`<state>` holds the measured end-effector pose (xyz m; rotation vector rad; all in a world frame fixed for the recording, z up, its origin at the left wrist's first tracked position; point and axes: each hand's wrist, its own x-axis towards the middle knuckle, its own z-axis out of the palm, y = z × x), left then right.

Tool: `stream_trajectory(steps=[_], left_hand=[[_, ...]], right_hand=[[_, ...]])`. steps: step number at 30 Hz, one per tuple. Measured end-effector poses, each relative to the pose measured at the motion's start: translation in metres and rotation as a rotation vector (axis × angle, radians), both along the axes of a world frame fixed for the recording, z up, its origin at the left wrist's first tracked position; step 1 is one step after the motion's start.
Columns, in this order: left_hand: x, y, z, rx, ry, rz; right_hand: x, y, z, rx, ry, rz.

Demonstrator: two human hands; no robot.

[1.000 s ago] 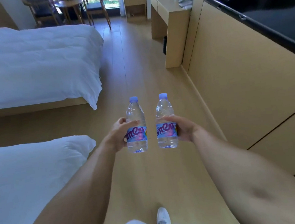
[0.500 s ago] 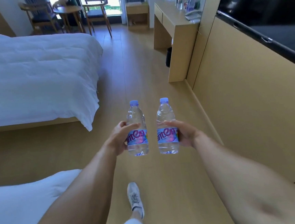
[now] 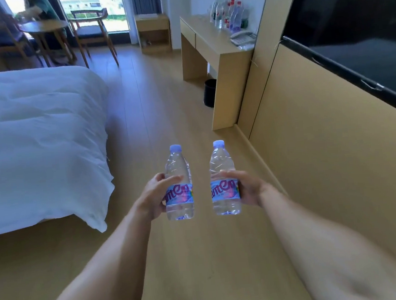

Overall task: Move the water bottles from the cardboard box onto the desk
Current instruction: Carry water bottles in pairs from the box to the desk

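Two upright bottles in frame centre: left bottle (image 3: pixel 178 182) gripped by left hand (image 3: pixel 152 197), right bottle (image 3: pixel 224 178) by right hand (image 3: pixel 249 188); bench (image 3: pixel 209 41) upper right.

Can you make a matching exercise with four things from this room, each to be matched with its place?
Things:
1. telephone
2. bin
3. left bottle
4. right bottle

Places:
a. on the floor under the desk
b. gripped in the left hand
c. on the desk top, near the wall
d. gripped in the right hand

Pairs: 1-c, 2-a, 3-b, 4-d
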<state>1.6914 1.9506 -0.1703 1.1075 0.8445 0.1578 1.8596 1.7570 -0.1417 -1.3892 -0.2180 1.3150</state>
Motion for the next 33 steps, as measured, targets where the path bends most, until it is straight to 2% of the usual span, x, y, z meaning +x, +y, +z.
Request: stream_trajectory(steps=[10,21,33], left_hand=[[0.073,0.112,0.001,0.035,0.006,0.013],[0.213,0.276,-0.008,0.036,0.079,0.078],[0.342,0.4,-0.021,-0.018,0.125,0.055]], right_hand=[[0.073,0.134,-0.014,0.006,0.005,0.026],[0.223,0.315,-0.049,0.027,0.142,0.136],[0.349,0.435,-0.059,-0.037,0.209,0.096]])
